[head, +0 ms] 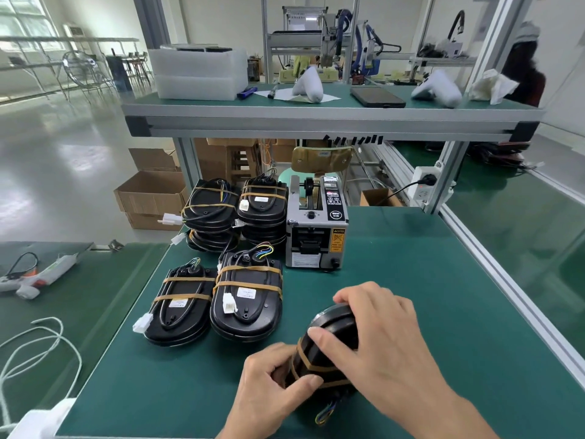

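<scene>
Unit [329, 346]: tilted on edge over the worktop [427, 248], so the band [313, 367] is exposed.
Right grip [380, 337]: curled over the unit, steadying it.
Left grip [272, 381]: curled round the unit's banded end, thumb on the band.

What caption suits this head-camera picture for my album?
Left hand and right hand grip a banded black unit beside stacked ones and a tape dispenser.

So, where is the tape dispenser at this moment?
In the head view, the tape dispenser stands on the table, centre-back, just right of the stacked black units.
</scene>
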`<action>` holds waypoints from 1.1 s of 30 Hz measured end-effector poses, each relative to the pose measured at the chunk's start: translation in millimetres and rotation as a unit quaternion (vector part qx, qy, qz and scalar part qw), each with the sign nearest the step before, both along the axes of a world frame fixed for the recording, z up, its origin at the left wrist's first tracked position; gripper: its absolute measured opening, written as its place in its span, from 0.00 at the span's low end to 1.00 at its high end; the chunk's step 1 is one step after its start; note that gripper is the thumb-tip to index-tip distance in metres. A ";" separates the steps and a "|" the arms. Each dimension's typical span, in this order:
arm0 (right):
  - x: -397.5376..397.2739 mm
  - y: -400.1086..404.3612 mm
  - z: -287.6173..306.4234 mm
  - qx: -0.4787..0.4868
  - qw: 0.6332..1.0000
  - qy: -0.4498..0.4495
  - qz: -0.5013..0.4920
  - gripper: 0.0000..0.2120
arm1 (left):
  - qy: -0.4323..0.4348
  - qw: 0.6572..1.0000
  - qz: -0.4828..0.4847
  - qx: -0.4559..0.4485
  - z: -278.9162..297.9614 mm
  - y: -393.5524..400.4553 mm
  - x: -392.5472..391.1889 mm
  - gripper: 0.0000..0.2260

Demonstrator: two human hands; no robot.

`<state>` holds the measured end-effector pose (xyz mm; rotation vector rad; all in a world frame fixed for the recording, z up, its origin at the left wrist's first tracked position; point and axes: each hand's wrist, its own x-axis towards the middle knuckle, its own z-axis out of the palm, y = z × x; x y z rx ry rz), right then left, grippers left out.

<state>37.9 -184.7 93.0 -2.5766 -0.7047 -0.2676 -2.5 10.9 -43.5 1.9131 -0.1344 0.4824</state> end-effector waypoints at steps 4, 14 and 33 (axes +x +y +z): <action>-4.7 5.4 0.8 -0.014 1.000 -0.015 0.003 0.23 | 0.007 1.000 -0.005 0.009 5.9 -1.8 -2.8 0.10; 53.7 8.2 47.1 0.114 0.962 0.245 0.043 0.22 | 0.029 1.000 -0.009 -0.007 9.6 -2.4 -4.4 0.11; 177.9 83.2 -26.2 0.438 0.786 0.394 -0.184 0.07 | 0.054 0.998 -0.035 -0.014 25.1 -2.2 -8.3 0.10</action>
